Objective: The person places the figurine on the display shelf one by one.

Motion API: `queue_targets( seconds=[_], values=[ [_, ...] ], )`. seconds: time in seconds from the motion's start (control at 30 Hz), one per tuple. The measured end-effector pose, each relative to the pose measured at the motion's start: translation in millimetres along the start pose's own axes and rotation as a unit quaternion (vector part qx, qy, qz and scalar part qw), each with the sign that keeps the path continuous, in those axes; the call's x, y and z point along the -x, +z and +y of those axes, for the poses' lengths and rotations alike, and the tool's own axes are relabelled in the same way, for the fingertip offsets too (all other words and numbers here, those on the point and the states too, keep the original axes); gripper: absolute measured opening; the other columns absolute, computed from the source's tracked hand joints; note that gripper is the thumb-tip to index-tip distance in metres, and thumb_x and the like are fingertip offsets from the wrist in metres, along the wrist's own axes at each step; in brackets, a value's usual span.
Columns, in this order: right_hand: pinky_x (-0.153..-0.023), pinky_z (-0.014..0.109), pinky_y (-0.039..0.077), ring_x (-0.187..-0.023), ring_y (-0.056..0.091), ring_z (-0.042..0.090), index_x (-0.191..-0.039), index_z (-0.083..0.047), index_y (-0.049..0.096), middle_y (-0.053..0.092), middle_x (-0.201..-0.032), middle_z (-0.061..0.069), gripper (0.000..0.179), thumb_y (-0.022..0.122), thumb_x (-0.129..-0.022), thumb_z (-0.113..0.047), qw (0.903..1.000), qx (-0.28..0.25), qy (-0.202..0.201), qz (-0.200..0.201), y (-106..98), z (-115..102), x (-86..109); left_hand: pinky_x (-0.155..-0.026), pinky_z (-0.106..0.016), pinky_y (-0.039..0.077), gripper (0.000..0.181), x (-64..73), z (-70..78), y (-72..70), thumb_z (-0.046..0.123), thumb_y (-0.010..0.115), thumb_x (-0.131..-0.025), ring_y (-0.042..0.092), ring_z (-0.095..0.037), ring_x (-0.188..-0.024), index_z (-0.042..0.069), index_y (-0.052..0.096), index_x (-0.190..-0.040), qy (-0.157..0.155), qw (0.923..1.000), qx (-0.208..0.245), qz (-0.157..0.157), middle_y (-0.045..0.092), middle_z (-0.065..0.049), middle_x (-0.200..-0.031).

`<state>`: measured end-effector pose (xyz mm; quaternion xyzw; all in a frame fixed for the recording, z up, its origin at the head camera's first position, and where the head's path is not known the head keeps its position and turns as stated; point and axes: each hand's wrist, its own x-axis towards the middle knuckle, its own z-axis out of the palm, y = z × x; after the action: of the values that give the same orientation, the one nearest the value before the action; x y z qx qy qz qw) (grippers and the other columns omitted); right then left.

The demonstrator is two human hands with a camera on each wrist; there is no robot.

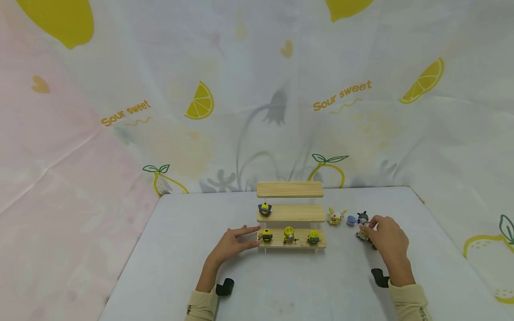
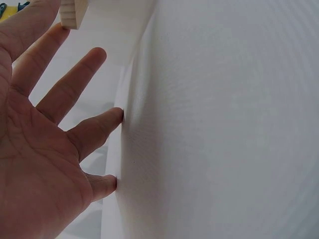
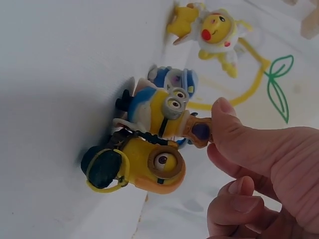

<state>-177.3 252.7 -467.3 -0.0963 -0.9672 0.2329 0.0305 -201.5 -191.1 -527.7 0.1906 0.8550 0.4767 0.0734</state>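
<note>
My left hand [image 1: 233,244] spreads its fingers at the left end of a three-tier wooden shelf [image 1: 291,244]. In the left wrist view, a fingertip meets the corner of a wooden board [image 2: 73,14]. My right hand [image 1: 390,240] pinches the brown crown of a yellow minion figurine [image 3: 158,113] between thumb and index finger. Beside that figurine stands a one-eyed minion figurine [image 3: 149,167] with a dark green round piece. Just behind it is a small figurine with a blue cap [image 3: 174,82]. The right hand partly covers this group in the head view.
Three yellow figurines line the lowest board, among them a middle one [image 1: 288,234]; a purple-caped figurine [image 1: 265,209] stands on the middle board. Right of the shelf are a white-and-yellow figurine [image 1: 336,216], a small blue-topped one [image 1: 351,220] and a dark-capped figurine [image 1: 363,217].
</note>
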Motion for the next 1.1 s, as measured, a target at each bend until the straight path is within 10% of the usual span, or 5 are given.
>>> queue_targets(
  seconds=[1.1],
  values=[
    [-0.049, 0.032, 0.035, -0.062, 0.044, 0.022, -0.092, -0.003, 0.054, 0.045, -0.086, 0.016, 0.014, 0.061, -0.098, -0.013, 0.9972, 0.016, -0.073, 0.011, 3.6, 1.4, 4.4, -0.110, -0.070, -0.002, 0.051, -0.3, -2.4, 0.2, 0.042, 0.078, -0.084, 0.041, -0.033, -0.137, 0.028, 0.066, -0.132, -0.002, 0.9999, -0.015, 0.002, 0.056, -0.007, -0.139]
  ],
)
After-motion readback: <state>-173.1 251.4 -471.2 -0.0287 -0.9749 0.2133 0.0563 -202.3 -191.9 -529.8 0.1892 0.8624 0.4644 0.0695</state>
